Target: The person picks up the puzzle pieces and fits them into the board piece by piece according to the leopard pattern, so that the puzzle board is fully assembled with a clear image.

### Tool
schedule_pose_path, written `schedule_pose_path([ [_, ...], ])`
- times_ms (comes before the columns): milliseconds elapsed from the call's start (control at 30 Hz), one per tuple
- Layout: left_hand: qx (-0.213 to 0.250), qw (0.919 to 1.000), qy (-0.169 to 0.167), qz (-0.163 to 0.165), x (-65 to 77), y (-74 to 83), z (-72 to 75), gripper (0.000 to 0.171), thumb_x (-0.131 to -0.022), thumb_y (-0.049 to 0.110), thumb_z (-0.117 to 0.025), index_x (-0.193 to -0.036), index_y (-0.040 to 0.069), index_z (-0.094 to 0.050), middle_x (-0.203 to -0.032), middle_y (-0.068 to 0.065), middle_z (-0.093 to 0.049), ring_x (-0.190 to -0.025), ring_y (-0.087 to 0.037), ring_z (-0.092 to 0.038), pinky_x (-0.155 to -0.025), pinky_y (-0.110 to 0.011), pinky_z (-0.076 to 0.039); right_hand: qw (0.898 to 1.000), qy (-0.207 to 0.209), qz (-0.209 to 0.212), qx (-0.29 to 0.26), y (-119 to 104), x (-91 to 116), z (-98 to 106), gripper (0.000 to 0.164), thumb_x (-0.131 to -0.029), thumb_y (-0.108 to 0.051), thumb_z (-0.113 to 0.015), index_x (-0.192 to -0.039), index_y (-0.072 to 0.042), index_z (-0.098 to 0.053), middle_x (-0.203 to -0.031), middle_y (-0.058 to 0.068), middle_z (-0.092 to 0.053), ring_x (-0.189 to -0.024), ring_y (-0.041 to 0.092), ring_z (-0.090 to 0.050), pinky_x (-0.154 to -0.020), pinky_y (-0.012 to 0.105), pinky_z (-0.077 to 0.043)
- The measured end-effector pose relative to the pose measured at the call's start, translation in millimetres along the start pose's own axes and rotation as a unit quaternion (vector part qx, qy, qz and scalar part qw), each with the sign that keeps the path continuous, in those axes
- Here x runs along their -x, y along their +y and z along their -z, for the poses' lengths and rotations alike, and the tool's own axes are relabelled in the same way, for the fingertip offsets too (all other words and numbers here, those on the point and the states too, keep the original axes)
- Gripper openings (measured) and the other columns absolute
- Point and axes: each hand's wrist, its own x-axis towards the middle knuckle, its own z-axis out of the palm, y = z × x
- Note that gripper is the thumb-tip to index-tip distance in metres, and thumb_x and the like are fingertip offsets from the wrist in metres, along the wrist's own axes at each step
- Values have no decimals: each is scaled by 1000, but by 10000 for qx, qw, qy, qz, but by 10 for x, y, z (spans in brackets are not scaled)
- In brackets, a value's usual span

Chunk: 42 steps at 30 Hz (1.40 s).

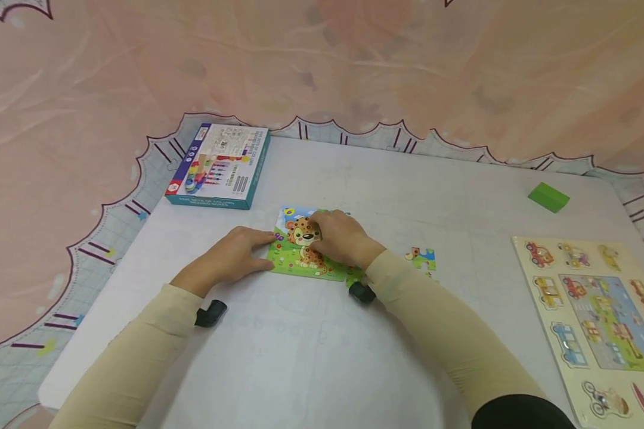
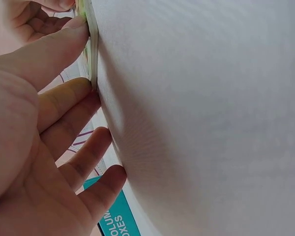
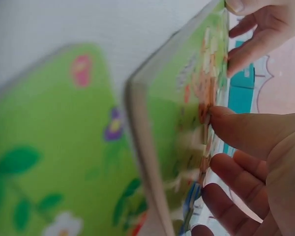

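Observation:
A leopard jigsaw puzzle (image 1: 300,259) in a flat tray lies mid-table. My left hand (image 1: 235,253) rests at its left edge, fingers fairly straight and thumb tip touching the rim; in the left wrist view the fingertips meet the puzzle edge (image 2: 92,54) and the tabletop. My right hand (image 1: 343,238) is over the puzzle's right part, pinching a jigsaw piece (image 3: 191,199) at the surface between thumb and fingers; the hand covers most of that side. Under the right wrist lies a green flowered piece (image 3: 64,147), close and blurred in the right wrist view.
More loose jigsaw pieces (image 1: 424,258) lie right of the right wrist. A boxed game (image 1: 220,167) sits at the back left corner. A green block (image 1: 548,197) stands at the back right, and a wooden vehicle puzzle board (image 1: 536,256) lies along the right side.

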Motion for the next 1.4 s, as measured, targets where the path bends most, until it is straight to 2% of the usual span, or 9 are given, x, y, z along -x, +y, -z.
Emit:
schedule_pose_path([
  [733,77,9999,-72,67,-9,-5,-4,63,-90,25,-76,-145,7,-53,-149,-13,-50,-140,-37,-37,-116,-55,-30,9997,-59,-234,-92,-41,-20,13,50,-96,-27,-68,-141,-11,-54,-135,4,-60,-127,25,-51,-107,41,-43],
  [1067,-28,10000,-41,74,-17,-10,-9,63,-90,27,-77,-146,9,-53,-148,-13,-50,-139,-38,-38,-115,-56,-30,9995,-48,-275,-126,-47,-16,19,51,-95,-27,-69,-141,-11,-54,-138,5,-58,-131,26,-48,-110,41,-40],
  [1400,-54,9998,55,-169,9,-4,9,62,-90,23,-77,-144,3,-54,-146,-16,-52,-138,-41,-39,-115,-56,-29,9993,-51,-289,-244,-50,-6,18,50,-95,-26,-69,-141,-11,-54,-136,5,-59,-130,25,-49,-108,41,-41],
])
